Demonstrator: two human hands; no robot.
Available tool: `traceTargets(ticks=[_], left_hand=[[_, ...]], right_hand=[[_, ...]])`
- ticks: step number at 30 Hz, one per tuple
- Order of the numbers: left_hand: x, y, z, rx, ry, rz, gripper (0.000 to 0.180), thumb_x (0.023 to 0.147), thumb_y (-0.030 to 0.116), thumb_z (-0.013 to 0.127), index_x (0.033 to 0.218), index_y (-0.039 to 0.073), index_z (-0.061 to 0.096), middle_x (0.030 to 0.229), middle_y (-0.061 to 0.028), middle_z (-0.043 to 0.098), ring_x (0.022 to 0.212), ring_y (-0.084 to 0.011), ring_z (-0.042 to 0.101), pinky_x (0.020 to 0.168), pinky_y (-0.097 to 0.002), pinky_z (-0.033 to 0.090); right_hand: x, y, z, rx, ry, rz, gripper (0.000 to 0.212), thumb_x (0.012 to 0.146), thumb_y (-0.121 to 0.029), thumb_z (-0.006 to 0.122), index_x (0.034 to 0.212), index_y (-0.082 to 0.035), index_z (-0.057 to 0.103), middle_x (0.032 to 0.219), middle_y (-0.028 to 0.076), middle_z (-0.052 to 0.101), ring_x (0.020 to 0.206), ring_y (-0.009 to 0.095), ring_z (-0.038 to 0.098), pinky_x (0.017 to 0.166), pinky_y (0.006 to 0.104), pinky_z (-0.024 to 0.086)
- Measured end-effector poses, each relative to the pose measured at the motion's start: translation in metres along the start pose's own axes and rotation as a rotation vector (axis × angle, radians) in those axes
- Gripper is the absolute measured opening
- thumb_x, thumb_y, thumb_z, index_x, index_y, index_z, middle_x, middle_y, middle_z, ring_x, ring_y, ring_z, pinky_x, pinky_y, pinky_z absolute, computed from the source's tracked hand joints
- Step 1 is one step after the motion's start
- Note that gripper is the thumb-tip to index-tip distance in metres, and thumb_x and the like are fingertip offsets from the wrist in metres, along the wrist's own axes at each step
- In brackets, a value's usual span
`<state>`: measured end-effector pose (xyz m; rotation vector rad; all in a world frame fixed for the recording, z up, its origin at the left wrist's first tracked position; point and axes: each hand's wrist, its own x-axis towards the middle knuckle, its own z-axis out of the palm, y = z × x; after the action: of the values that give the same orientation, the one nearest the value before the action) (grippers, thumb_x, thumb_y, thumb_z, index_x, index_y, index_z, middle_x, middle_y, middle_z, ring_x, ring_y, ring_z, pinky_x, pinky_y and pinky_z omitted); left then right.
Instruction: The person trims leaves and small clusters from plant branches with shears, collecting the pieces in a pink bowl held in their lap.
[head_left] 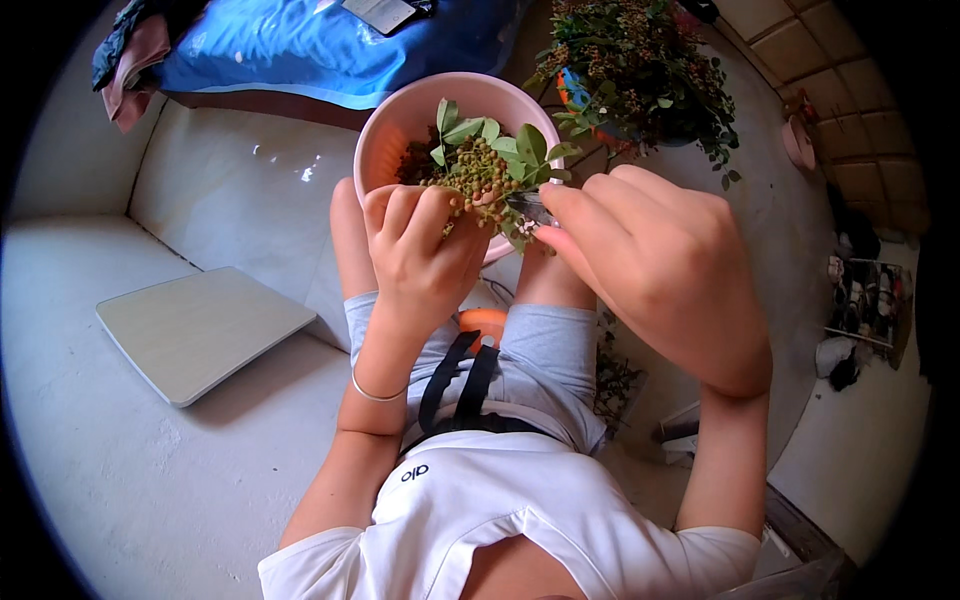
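My left hand is closed around a sprig of small green-brown berries with green leaves, held over a pink bucket. From the right, my right hand grips a small tool with a dark metal blade; its handle is hidden in my fingers. The blade's tip meets the lower right of the berry cluster, close to my left fingertips. More berries lie inside the bucket, which stands in front of my knees and is partly covered by my hands.
Beyond the bucket to the right stands a big heap of leafy berry branches. A blue cover with a phone on it spreads at the far left. A flat pale board lies on the left; an orange object shows between my thighs.
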<state>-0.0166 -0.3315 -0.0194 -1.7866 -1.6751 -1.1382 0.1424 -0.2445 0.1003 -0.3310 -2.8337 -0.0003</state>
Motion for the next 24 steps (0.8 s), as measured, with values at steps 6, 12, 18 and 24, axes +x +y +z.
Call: traceTargets(ticks=[6,12,18,24], left_hand=[[0.000,-0.001,0.001,0.013,-0.011,0.017,0.014,0.059,0.009,0.068,0.072,0.009,0.062,0.078,-0.0017,0.050,0.075,-0.0198,0.051,0.071,-0.0360,0.036],[0.002,-0.004,0.009,0.044,-0.032,0.008,0.013,0.060,0.010,0.067,0.071,0.009,0.061,0.074,-0.0006,0.048,0.073,-0.0184,0.050,0.070,-0.0344,0.036],[-0.004,-0.008,0.021,0.020,-0.046,-0.015,0.008,0.065,0.010,0.067,0.070,0.010,0.060,0.070,0.0000,0.045,0.068,-0.0169,0.049,0.070,-0.0332,0.036],[-0.012,-0.013,0.032,-0.044,-0.070,-0.046,0.008,0.067,0.011,0.066,0.074,0.010,0.062,0.070,-0.0003,0.043,0.068,-0.0166,0.047,0.069,-0.0331,0.036]], right_hand=[[0.001,0.002,0.002,-0.016,-0.036,0.026,0.021,0.070,-0.011,0.069,0.086,-0.001,0.060,0.070,0.007,0.055,0.062,0.022,0.055,0.052,0.0321,0.044],[0.004,0.017,0.014,0.152,-0.022,0.108,0.018,0.076,-0.015,0.067,0.087,-0.003,0.060,0.079,0.012,0.062,0.071,0.028,0.060,0.061,0.0351,0.047],[0.012,0.025,0.022,0.292,-0.149,0.310,0.019,0.079,-0.018,0.064,0.085,0.000,0.060,0.077,0.016,0.062,0.070,0.030,0.061,0.064,0.0358,0.047],[0.017,0.032,0.036,0.417,-0.158,0.314,0.020,0.080,-0.018,0.063,0.083,0.001,0.061,0.074,0.018,0.062,0.067,0.030,0.061,0.061,0.0354,0.047]])
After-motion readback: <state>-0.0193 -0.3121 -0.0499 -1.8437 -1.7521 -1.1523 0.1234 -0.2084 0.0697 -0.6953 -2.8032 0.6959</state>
